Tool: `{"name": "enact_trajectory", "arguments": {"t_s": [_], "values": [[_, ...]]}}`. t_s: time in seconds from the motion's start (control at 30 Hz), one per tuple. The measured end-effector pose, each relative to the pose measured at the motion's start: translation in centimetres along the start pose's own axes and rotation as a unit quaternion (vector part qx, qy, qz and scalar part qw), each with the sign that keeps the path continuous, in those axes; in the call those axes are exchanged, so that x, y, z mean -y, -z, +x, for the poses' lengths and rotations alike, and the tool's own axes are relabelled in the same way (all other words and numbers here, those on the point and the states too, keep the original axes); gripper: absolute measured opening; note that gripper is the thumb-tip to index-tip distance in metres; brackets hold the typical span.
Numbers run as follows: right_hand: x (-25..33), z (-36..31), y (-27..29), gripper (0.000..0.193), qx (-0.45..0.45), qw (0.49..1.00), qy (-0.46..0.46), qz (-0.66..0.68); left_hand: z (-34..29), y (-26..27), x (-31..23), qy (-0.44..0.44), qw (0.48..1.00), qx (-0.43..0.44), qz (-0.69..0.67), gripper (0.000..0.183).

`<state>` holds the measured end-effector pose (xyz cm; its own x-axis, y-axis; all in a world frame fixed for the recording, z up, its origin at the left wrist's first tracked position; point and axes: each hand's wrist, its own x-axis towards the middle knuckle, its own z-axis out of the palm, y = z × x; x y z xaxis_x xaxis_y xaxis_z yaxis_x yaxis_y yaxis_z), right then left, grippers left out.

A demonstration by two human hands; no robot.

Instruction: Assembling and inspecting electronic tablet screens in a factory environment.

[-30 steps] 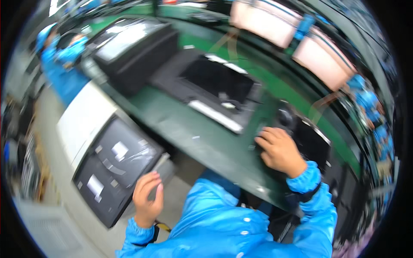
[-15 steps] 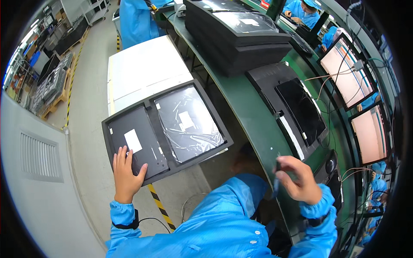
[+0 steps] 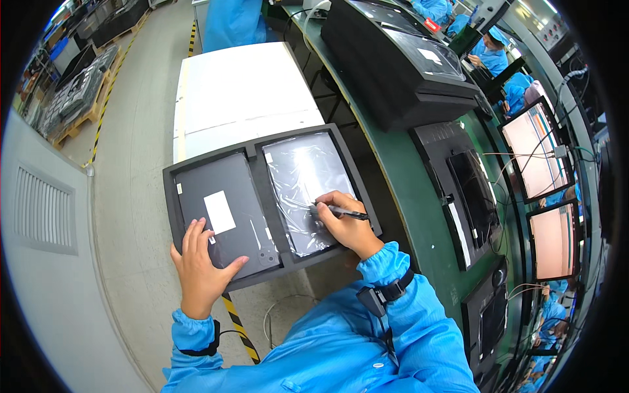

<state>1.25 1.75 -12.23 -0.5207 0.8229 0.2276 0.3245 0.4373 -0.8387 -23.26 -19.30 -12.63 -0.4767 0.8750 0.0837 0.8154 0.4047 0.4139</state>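
Note:
A black foam tray has two compartments, each with a flat dark tablet in it. The left tablet bears a white label and has a camera cluster near its lower corner. Clear, wrinkled film covers the right tablet. My left hand lies spread over the lower part of the left tablet, holding nothing. In a writing grip, my right hand holds a black pen over the right tablet. Whether the pen tip touches the film, I cannot tell.
White boxes stand behind the tray. To the right runs a green bench with stacked black foam trays, a foam tray holding a dark device, and two monitors. Co-workers in blue are beyond.
My right hand has come left from above the green bench to the right tablet, bringing the pen. My left hand still rests on the left tablet. The view has shifted a little.

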Motion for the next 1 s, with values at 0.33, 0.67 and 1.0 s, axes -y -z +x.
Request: {"name": "enact_trajectory", "arguments": {"t_s": [0.33, 0.67, 1.0], "values": [[0.0, 0.4, -0.1, 0.013, 0.014, 0.999, -0.024, -0.029, -0.2, -0.1, 0.9, 0.005, 0.999, -0.023, -0.023, 0.094], [6.8, -1.2, -10.5, 0.019, 0.151, 0.982, 0.092, 0.068, -0.1, -0.4, 0.5, -0.014, 0.996, -0.053, -0.068, 0.105], [7.7, -0.7, -14.1, 0.020, 0.173, 0.979, 0.093, 0.053, -0.3, 0.0, 1.0, -0.034, 0.997, -0.045, -0.057, 0.099]]}}
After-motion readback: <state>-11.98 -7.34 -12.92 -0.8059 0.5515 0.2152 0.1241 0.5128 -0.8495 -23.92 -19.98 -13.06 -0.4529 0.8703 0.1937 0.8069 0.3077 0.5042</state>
